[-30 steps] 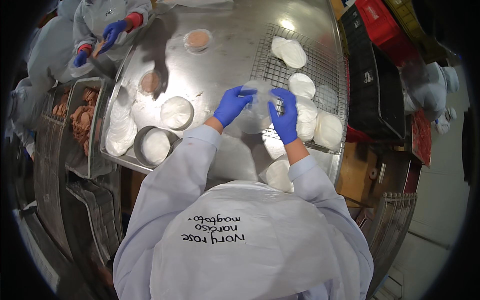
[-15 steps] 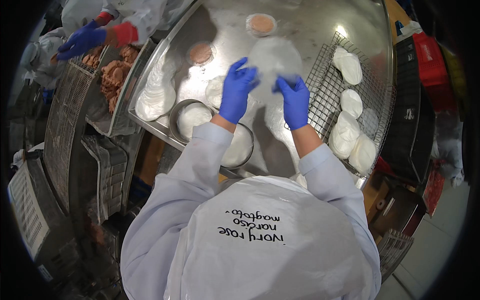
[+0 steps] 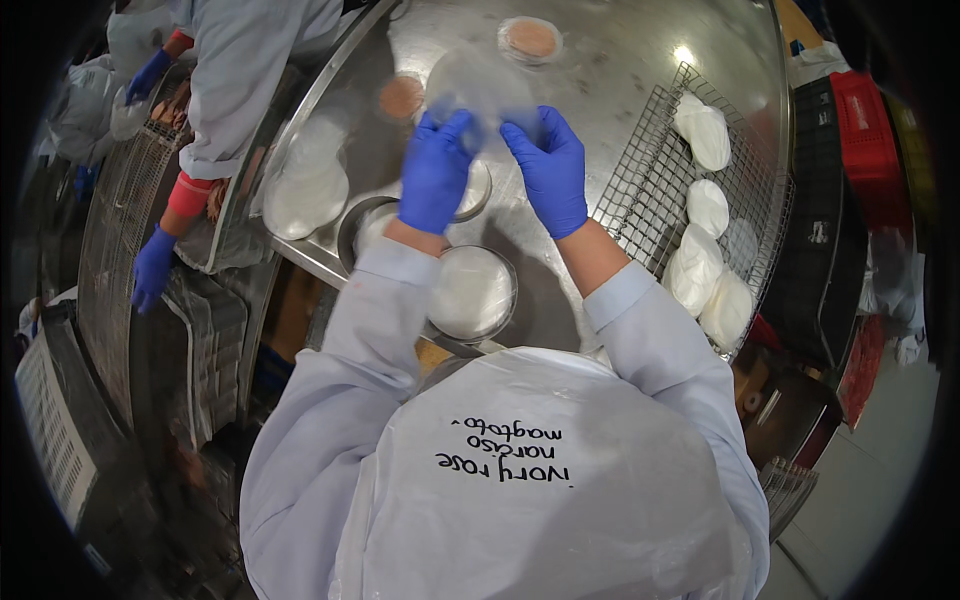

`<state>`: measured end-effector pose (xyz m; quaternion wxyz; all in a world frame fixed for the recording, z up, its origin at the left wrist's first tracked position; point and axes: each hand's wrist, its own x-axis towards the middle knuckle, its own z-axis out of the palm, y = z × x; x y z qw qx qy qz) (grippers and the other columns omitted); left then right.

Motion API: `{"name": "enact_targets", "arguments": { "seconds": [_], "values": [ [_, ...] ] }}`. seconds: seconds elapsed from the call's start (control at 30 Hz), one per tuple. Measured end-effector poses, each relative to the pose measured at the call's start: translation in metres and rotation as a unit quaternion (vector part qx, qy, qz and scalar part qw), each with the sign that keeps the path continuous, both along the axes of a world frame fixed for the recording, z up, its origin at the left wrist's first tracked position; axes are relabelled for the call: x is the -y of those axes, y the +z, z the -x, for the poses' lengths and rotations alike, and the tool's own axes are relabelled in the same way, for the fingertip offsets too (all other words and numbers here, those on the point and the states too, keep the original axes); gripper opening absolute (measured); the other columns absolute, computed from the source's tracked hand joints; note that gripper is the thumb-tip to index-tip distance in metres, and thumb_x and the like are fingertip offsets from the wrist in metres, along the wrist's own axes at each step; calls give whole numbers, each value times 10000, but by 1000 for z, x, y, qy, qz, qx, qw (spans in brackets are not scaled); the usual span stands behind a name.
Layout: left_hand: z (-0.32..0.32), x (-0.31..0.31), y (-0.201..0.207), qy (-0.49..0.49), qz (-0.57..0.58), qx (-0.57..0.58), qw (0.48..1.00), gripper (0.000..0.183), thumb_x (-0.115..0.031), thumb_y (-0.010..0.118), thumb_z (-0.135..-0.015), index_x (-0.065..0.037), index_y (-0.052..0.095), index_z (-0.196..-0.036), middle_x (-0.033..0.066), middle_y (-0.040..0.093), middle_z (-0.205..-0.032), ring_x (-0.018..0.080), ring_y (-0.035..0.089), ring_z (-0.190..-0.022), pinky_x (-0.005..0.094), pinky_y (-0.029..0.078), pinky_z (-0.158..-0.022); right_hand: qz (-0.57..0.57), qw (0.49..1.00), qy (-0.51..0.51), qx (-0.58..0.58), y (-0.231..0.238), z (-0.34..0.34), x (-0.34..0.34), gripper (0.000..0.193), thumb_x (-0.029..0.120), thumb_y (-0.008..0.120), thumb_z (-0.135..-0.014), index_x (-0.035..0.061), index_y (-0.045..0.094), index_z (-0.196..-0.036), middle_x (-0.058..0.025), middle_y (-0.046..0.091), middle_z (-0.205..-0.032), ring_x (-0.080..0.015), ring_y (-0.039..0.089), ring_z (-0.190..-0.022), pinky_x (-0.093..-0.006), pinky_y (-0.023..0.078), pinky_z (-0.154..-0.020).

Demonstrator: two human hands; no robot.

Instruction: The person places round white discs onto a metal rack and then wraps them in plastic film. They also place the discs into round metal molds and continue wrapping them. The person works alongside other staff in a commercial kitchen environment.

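Note:
Both my hands wear blue gloves and pinch the near edge of a thin, translucent round sheet (image 3: 478,85), blurred by motion above the metal table. My left hand (image 3: 435,172) is closed at its left edge. My right hand (image 3: 548,170) pinches the right side between thumb and fingers. Just beyond the sheet's left side lies a flat pink meat patty (image 3: 402,97). Farther off, a second patty (image 3: 532,39) rests on a white round. Below my hands, a metal ring-shaped tin (image 3: 473,292) holds white rounds; a second tin (image 3: 352,235) is partly hidden by my left forearm.
White rounds (image 3: 308,190) lie overlapped at the table's left. On the right, a wire rack (image 3: 640,165) bears several folded white bundles (image 3: 705,135). Black and red crates (image 3: 862,130) stand beyond it. At the left, a co-worker's gloved hand (image 3: 152,268) hangs near a mesh rack.
My hands have moved left with the sheet, toward the nearer patty. The co-worker has leaned in, and one gloved arm now reaches down beside the left racks.

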<state>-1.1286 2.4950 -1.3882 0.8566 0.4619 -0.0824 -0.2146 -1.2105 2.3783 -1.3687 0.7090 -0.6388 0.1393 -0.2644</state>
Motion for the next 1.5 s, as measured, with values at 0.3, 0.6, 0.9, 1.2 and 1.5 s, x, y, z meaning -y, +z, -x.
{"name": "enact_targets", "arguments": {
  "seconds": [0.3, 0.6, 0.9, 1.2, 1.5],
  "values": [
    [-73, -13, -1, -102, -174, 103, 974, 310, -102, 656, -845, -19, 592, -1138, 36, 593, -1029, 126, 568, -931, 260, 472, -819, -25, 996, 69, -56, -22, -6, 14, 160, 37, 605, -882, 5, 589, -1038, -85, 654, -1003, -138, 628, -822, -272, 537, -712],
    [-176, -118, -80, -41, -280, 63, 957, 304, -137, 612, -879, -38, 578, -1164, 37, 599, -1054, 122, 543, -977, 265, 447, -841, 124, 966, -85, -212, -87, 65, 190, 179, 104, 647, -875, 18, 626, -1031, -62, 656, -922, -111, 605, -765, -247, 503, -698],
    [-216, -182, -102, -37, -407, 111, 906, 536, -166, 674, -833, -56, 479, -1321, 103, 581, -1131, 211, 564, -1024, 328, 445, -896, 448, 723, -179, -494, -157, 206, 405, 563, 154, 766, -689, 56, 594, -1216, -171, 636, -1173, -313, 611, -1079, -375, 473, -934],
    [-135, -126, -46, 92, -451, 453, 763, 600, -154, 702, -816, -55, 451, -1352, 153, 486, -1322, 281, 450, -1235, 374, 353, -1049, 482, 566, -123, -657, -110, 174, 376, 598, 258, 799, -665, 35, 609, -1186, -217, 647, -1104, -323, 652, -982, -394, 502, -879],
    [132, -15, 23, -408, -55, -97, 906, 677, -113, 630, -875, -20, 282, -1447, 117, 414, -1397, 200, 421, -1272, 335, 389, -1023, -34, 963, -58, -262, -2, 225, 95, 215, 95, 700, -816, 18, 646, -1010, -32, 652, -934, -126, 611, -855, -265, 503, -776]
  ]
}}
